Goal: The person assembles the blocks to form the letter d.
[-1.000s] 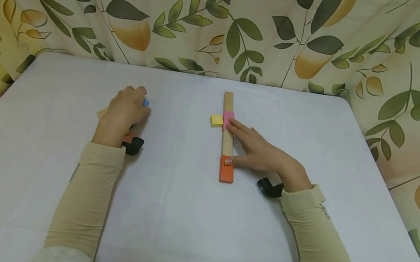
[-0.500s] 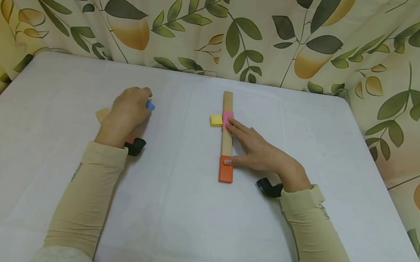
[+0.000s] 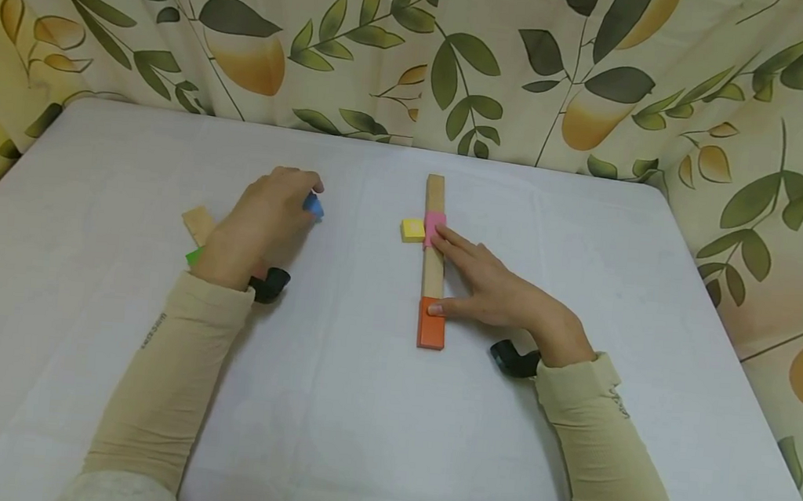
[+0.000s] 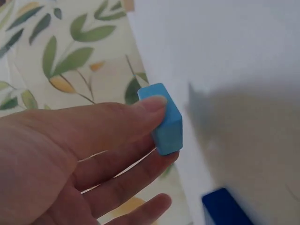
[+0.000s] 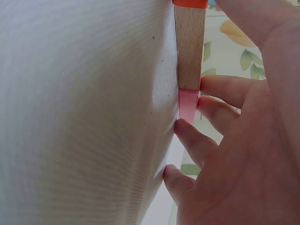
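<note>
My left hand (image 3: 262,220) pinches a small blue block (image 4: 168,124) between thumb and fingers, over the left part of the table. My right hand (image 3: 507,294) lies along a straight row of blocks, fingertips at the pink block (image 3: 435,221) and thumb on the orange block (image 3: 430,333). Between those two is a plain wooden block (image 3: 433,273), and another wooden block (image 3: 435,193) forms the far end. Against the left side of the pink block sits a yellow block (image 3: 413,231). In the right wrist view, the fingers are spread beside the row.
Beside my left wrist lie a loose wooden block (image 3: 198,224) and a green block (image 3: 193,257), the green one partly hidden. A dark blue piece (image 4: 225,206) shows low in the left wrist view. Floral cloth (image 3: 360,51) hangs behind the white table (image 3: 351,435).
My left hand has moved right with the blue block, away from the loose blocks, uncovering more of the wooden one and the green one. My right hand stays in place on the row.
</note>
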`<state>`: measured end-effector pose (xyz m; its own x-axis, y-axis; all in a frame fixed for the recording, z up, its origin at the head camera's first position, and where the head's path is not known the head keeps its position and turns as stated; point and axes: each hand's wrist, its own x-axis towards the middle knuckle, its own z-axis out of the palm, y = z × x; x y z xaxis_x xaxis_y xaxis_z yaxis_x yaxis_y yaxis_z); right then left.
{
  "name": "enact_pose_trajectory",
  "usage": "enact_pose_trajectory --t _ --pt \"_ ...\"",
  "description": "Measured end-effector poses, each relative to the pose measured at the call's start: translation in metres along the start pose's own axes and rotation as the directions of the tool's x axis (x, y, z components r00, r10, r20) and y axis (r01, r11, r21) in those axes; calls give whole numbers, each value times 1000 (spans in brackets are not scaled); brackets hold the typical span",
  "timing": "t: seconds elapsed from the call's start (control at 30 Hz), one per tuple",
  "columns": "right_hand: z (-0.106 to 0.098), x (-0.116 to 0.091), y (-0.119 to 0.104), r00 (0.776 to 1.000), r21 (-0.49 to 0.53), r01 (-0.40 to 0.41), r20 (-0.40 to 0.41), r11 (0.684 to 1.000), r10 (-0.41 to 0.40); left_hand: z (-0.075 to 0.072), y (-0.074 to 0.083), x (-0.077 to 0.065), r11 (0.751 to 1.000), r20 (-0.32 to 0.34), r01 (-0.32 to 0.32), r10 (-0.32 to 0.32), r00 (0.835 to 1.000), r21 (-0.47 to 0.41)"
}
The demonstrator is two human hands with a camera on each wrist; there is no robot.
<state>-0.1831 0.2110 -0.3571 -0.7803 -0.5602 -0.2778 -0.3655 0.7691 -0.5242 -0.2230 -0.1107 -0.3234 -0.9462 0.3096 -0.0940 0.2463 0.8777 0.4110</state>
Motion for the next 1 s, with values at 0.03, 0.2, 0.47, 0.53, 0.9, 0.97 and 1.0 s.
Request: enact_pose_trajectory --t 0.03,0.2,0.47,0.53,0.9,0.97,1.0 --pt "0 0 0 1000 0 -1 -1 1000 1 0 3 0 1000 4 -6 6 1000 0" --pt "2 -1 2 1000 17 -18 1 1000 18 6 20 4 998 15 -47 47 999 28" --pt "6 1 1 1000 20 -31 8 999 30 18 43 16 991 73 -106 100 992 79" --pt "6 2 1 999 18 -35 9 999 35 21 47 19 992 97 -101 93 991 81" --pt "2 2 -2 1000 22 -23 6 999 23 32 53 22 989 141 -133 124 982 58" --pt "1 1 -3 1000 19 -18 3 1000 18 33 54 23 986 137 -155 145 980 62" --pt "0 1 -2 1000 18 -19 2 1000 19 33 55 23 984 136 -163 153 979 65"
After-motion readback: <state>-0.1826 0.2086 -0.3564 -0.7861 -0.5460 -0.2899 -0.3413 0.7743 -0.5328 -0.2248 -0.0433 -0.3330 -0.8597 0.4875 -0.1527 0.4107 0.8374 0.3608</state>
